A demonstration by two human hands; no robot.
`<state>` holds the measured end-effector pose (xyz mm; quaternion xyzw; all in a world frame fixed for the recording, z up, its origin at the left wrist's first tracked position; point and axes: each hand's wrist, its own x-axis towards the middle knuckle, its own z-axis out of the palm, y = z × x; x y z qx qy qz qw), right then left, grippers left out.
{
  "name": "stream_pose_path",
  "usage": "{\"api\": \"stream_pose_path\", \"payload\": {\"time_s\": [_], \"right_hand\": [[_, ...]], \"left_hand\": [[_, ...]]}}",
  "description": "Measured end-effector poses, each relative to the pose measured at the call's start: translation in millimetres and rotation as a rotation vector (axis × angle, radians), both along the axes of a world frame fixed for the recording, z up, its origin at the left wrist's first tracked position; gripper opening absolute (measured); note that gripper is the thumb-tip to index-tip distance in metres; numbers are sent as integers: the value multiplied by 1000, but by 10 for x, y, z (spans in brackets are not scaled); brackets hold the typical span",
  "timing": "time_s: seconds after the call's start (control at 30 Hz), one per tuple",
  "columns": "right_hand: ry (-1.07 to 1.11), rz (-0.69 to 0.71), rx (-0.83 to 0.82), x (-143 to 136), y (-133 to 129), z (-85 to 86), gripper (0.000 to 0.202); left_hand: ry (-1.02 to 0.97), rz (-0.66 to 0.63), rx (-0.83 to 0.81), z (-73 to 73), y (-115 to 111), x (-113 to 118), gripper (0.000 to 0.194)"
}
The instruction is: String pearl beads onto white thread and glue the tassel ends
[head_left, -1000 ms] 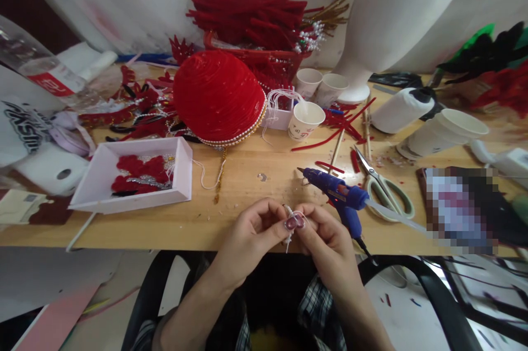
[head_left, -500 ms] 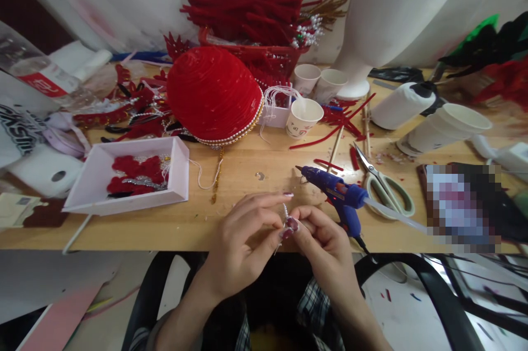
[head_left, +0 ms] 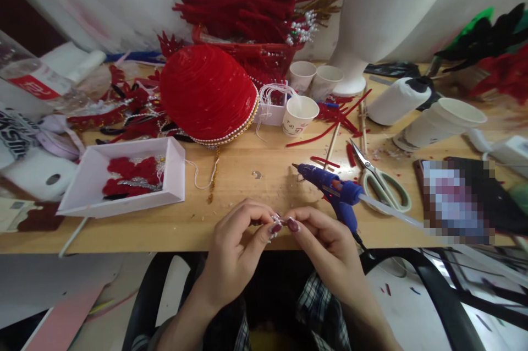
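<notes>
My left hand [head_left: 233, 249] is closed at the table's front edge, thumb and forefinger pinching a small string of white beads [head_left: 273, 236]. Close against it, the thumb and fingertips of my right hand [head_left: 325, 243] pinch the other side of the same string. Most of the beads are hidden behind the fingertips. Just beyond my right hand lies a blue hot glue gun [head_left: 328, 179], a clear glue stick [head_left: 391, 210] poking out of its back. Green-handled scissors [head_left: 381, 180] lie to the right of it.
A red domed cap [head_left: 206, 92] with a beaded rim sits behind my hands. To the left is a white box [head_left: 82, 191] of red pieces. Paper cups [head_left: 300, 117], a white thread cone [head_left: 396, 102], a white mannequin stand [head_left: 371, 21] and a phone [head_left: 454, 197] stand or lie around.
My left fingers have curled down from a raised, stretched pose to pinch the beads. The bead end that stuck up is now tucked between the fingertips. The view has shifted slightly.
</notes>
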<state>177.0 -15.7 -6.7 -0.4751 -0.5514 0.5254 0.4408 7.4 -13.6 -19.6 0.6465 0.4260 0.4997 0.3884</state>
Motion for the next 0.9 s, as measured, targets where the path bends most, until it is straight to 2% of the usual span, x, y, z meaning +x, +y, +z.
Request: {"api": "stream_pose_path", "payload": {"time_s": [0.17,0.37,0.5,0.7,0.9], "right_hand": [[-115,57,78,20,-19,31,19],[-325,151,331,104,5,57,20],[-417,219,415,170,44,59,22],[-394,284,400,211,74,35,23],[-367,234,402,210,100,1,17]], "left_hand": [[56,-4,139,-40,-18,-8,16],[130,8,168,-52,-30,-33,18],[104,72,59,-78,-63,-19,18],[14,111,-171,-88,-86,18,11],[-103,82,-332,-12,-67,54,12]]}}
